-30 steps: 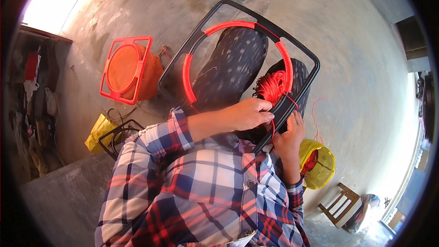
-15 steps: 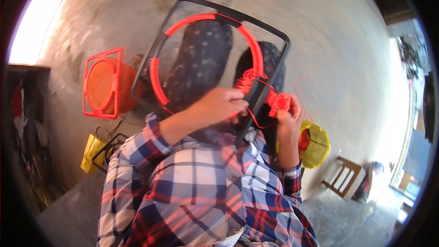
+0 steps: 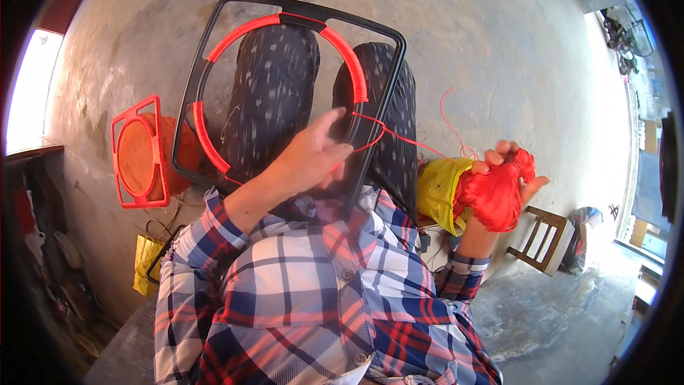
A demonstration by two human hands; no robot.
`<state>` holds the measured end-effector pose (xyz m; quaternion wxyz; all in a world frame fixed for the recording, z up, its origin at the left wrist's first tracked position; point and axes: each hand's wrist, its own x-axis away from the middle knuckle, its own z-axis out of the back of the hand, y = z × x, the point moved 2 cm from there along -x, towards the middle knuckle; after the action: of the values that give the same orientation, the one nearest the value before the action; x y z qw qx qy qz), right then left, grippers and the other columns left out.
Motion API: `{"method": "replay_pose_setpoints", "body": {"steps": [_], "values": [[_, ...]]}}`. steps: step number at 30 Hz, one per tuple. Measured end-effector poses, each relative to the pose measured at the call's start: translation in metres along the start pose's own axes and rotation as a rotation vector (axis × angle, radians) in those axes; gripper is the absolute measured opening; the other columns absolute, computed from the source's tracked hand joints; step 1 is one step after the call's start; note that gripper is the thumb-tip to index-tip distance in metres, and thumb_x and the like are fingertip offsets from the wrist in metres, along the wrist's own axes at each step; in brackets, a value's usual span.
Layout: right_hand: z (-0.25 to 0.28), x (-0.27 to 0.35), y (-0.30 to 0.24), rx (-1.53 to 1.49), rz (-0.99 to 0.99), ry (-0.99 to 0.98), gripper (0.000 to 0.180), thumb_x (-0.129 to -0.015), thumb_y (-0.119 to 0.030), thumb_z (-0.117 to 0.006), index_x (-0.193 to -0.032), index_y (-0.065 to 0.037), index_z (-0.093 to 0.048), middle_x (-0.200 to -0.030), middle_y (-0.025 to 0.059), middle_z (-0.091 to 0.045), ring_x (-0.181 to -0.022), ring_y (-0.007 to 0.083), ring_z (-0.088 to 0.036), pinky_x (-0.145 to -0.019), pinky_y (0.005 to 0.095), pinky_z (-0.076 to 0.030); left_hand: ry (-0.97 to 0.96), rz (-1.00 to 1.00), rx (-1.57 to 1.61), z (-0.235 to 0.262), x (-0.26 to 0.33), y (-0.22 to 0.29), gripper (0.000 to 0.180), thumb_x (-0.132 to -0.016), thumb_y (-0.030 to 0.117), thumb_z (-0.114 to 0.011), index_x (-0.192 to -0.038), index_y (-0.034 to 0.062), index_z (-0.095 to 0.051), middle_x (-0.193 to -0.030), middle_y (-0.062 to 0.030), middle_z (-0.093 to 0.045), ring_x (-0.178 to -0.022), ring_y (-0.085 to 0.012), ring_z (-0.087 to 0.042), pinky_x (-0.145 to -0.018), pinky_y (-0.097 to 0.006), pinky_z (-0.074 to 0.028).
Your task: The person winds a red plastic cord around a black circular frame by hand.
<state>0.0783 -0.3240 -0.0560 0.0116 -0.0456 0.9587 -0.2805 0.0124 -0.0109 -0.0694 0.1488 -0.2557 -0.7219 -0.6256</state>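
A black frame (image 3: 388, 85) with rounded corners lies across my lap, a ring joined inside it. Bright red cord (image 3: 348, 53) is wound tightly round parts of the ring; bare black stretches show between. By the ring's lower right side is my left hand (image 3: 310, 150), its index finger and thumb apart; its lower fingers are blurred and partly hidden. Out to the right, my right hand (image 3: 524, 182) grips a bundle of red cord (image 3: 491, 196). From the bundle's side a red strand (image 3: 413, 142) runs to a loose loop round the frame's right bar.
Left of my legs, a red-wrapped frame (image 3: 162, 153) leans against an orange-brown round object (image 3: 184, 150). A yellow bag (image 3: 147, 260) stands at lower left. Another yellow bag (image 3: 436, 189) sits beside my right knee, near the bundle. A wooden slatted piece (image 3: 538, 239) is farther right.
My right hand has moved from beside the frame out to the right with the cord bundle, drawing the strand out. The frame has shifted left in view; red cord gathered at its lower right has gone.
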Motion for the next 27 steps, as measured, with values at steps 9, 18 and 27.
{"method": "replay_pose_setpoints", "body": {"steps": [9,18,27], "values": [[-0.051,0.009,0.1,1.266,-0.338,-0.415,0.033,-0.075,-0.004,-0.073,-0.104,-0.003,-0.057,-0.085,0.0011,-0.062,-0.078,0.0077,-0.057,-0.072,0.0253,-0.049,-0.042,-0.095,-0.098,0.0,-0.002,-0.001,0.059,-0.097,0.01,-0.051,-0.147,0.0027,-0.022,-0.068,-0.0083,-0.058,-0.047,-0.009,-0.048,-0.046,-0.021,-0.039],[-0.036,0.015,0.095,0.781,-0.36,-0.15,0.03,-0.081,0.001,-0.064,-0.11,0.001,-0.053,-0.077,0.0033,-0.06,-0.091,0.0187,-0.064,-0.082,0.033,-0.05,-0.043,0.003,-0.026,0.003,-0.005,-0.009,0.012,-0.098,0.014,-0.051,-0.094,0.0033,-0.052,-0.065,-0.0088,-0.06,-0.045,-0.0104,-0.052,-0.043,-0.022,-0.041],[-0.029,0.017,0.105,-0.066,-0.447,-0.102,0.032,-0.085,-0.008,-0.056,-0.114,0.0,-0.048,-0.059,0.0047,-0.048,-0.062,0.0188,-0.048,-0.069,0.0343,-0.038,-0.012,0.053,0.192,0.004,-0.007,-0.007,0.022,-0.088,0.014,-0.044,-0.093,-0.0039,-0.057,-0.063,-0.0154,-0.061,-0.041,-0.0184,-0.054,-0.04,-0.027,-0.044]]}}
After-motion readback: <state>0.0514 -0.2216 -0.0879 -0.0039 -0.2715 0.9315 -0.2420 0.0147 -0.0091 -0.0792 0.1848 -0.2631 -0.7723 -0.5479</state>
